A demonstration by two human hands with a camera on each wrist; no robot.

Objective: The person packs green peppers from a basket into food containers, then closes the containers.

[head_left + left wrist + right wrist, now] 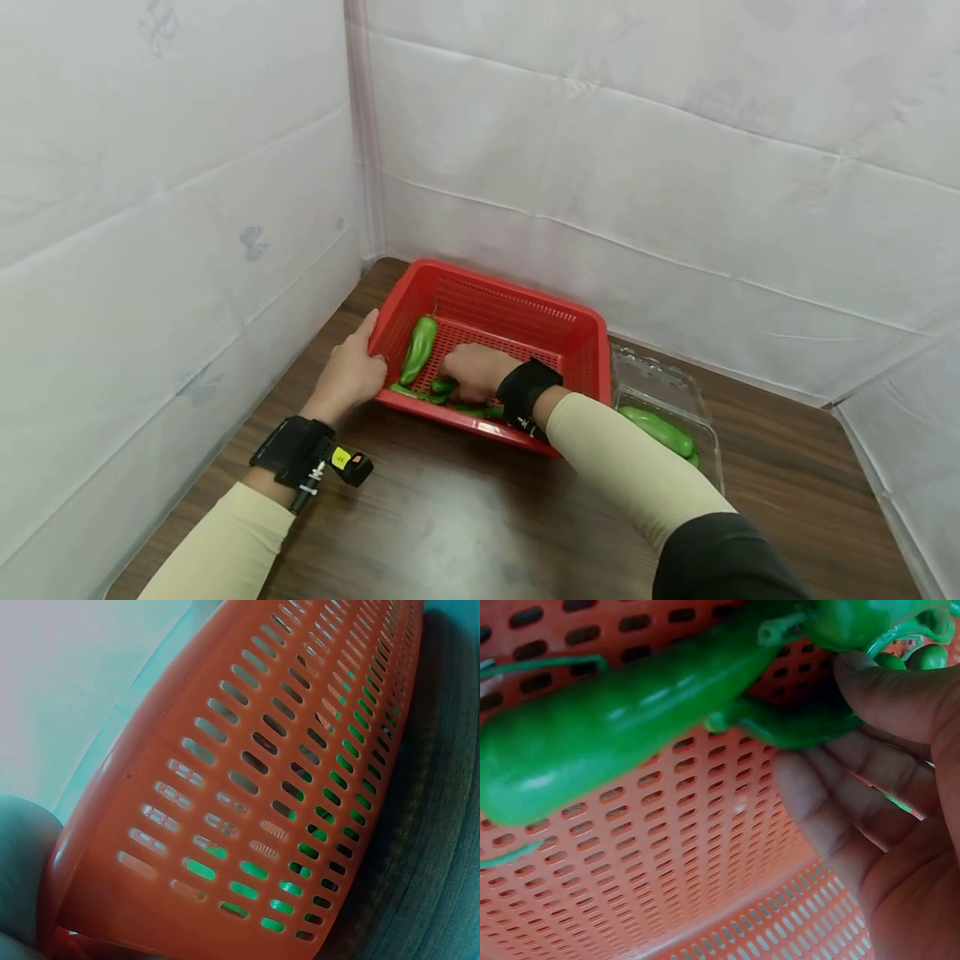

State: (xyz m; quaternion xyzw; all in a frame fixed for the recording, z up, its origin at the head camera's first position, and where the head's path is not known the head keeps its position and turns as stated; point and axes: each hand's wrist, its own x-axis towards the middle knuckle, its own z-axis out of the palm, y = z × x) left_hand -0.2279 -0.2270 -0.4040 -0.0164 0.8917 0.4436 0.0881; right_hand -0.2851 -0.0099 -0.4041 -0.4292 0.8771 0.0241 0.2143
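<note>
A red perforated plastic basket (pixel 517 295) stands in the corner of the table. My left hand (pixel 347 375) grips its left rim, thumb along the edge; the left wrist view shows the slotted side wall (pixel 247 757) with green showing through. Inside the basket, my right hand (pixel 476 372) reaches down among green peppers near the front wall. Seen from the right wrist, its thumb and fingers close around a small dark green chili pepper (pixel 802 726). A longer green pepper (pixel 615 727) lies beside it on the basket floor. Another long pepper (pixel 418 350) lies along the left wall.
To the right of the basket sits a clear plastic clamshell container, its lid (pixel 660 377) folded back, with light green peppers (pixel 658 431) in it. White cloth walls (pixel 637 167) enclose the brown wooden table (pixel 427 517) at the back and sides.
</note>
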